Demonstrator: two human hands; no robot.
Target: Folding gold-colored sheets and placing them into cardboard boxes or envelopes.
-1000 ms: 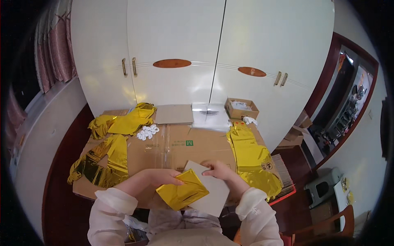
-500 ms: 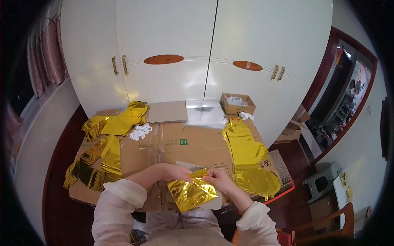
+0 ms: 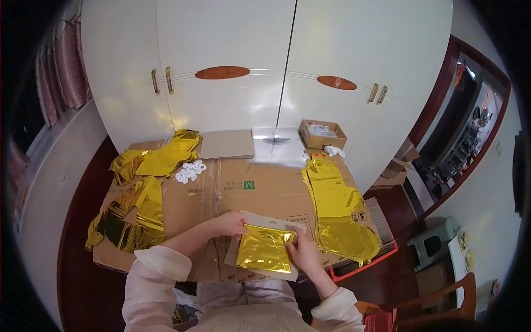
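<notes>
A flat, folded gold foil balloon (image 3: 264,255) lies squared up on a grey card (image 3: 283,224) with a hanging slot, near the table's front edge. My left hand (image 3: 232,223) pinches the foil and card at the upper left corner. At the right edge my right hand (image 3: 303,252) grips them, its thumb pressed on the foil; its other fingers are mostly hidden. More flat gold foil balloons lie to the left (image 3: 146,218) and behind that (image 3: 166,157). A stack of them (image 3: 337,207) lies at the right.
Flattened cardboard (image 3: 191,216) covers the table. Small white rings (image 3: 189,171), grey cards (image 3: 227,145), clear plastic bags (image 3: 278,148) and an open carton (image 3: 323,145) sit toward the back. Below the right edge, a red crate (image 3: 362,268) holds many cards. A white wardrobe (image 3: 227,105) stands behind.
The gold foil, held tilted above the card before, now lies flat and straight on it. My left hand has moved to its upper left corner, my right hand down its right edge.
</notes>
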